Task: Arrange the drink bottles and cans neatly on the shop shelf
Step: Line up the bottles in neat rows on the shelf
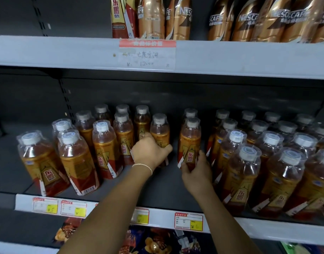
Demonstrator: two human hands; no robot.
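Several amber drink bottles with white caps and gold-red labels stand in rows on the middle shelf (163,191). My left hand (150,151) grips the lower body of one bottle (160,131) near the centre. My right hand (196,171) holds the base of another bottle (190,142) just to the right. A gap of bare shelf lies between the two bottles. Both bottles stand upright.
Gold coffee bottles (258,21) and a tall red-gold bottle (122,17) stand on the upper shelf. Price tags (188,221) line the shelf's front edge. Snack bags (157,242) lie on the shelf below. The far left part of the middle shelf (9,162) holds no bottles.
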